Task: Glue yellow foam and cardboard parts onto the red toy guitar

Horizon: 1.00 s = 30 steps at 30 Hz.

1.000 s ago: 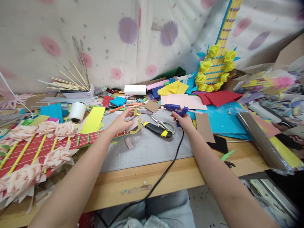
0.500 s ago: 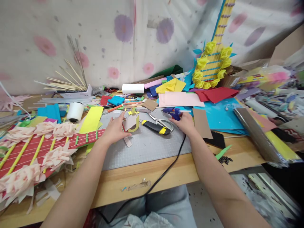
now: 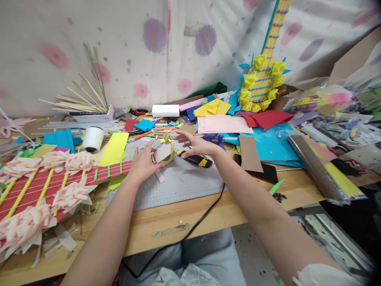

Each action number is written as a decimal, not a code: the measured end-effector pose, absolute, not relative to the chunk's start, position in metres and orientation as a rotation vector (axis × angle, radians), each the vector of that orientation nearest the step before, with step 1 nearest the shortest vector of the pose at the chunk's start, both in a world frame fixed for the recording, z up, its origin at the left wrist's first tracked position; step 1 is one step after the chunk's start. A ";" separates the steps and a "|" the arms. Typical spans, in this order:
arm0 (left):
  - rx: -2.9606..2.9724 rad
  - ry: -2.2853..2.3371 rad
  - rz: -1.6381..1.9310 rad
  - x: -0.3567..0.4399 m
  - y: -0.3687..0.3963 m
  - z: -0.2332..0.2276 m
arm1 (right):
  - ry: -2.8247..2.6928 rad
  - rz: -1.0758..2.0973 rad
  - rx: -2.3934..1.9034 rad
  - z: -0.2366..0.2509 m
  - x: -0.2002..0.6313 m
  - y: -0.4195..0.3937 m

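Observation:
My left hand (image 3: 144, 163), fingers apart, rests beside the end of the red paper guitar (image 3: 114, 171); its thumb is close to the grey head piece with an olive-yellow edge (image 3: 170, 155). I cannot tell whether the thumb touches it. My right hand (image 3: 198, 145) is open, fingers spread above the black and yellow utility knife (image 3: 202, 161), and hides most of the scissors there. Behind my right wrist, a blue glue gun (image 3: 212, 138) lies on the table. A grey cutting mat (image 3: 184, 186) lies under both hands, with a small pale strip (image 3: 160, 176) on it.
A black cord (image 3: 205, 218) runs over the table's front edge. At the back stand a yellow paper guitar with roses (image 3: 260, 85) and a box of sticks (image 3: 93, 115). Pink paper (image 3: 226, 125), blue sheets (image 3: 268, 143) and brown card (image 3: 249, 153) lie on the right.
My right hand has let go of the glue gun and moved left, over the utility knife and scissors. My left hand has hardly moved.

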<state>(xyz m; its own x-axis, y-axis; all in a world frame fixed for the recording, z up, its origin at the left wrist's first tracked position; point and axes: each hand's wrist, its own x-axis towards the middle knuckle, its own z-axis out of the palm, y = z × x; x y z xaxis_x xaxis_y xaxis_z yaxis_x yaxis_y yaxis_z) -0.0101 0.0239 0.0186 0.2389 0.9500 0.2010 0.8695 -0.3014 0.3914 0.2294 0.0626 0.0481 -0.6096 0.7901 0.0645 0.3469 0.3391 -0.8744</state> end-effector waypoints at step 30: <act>2.135 1.735 0.747 -0.007 0.023 0.017 | -2.148 1.383 -0.641 0.026 0.193 0.095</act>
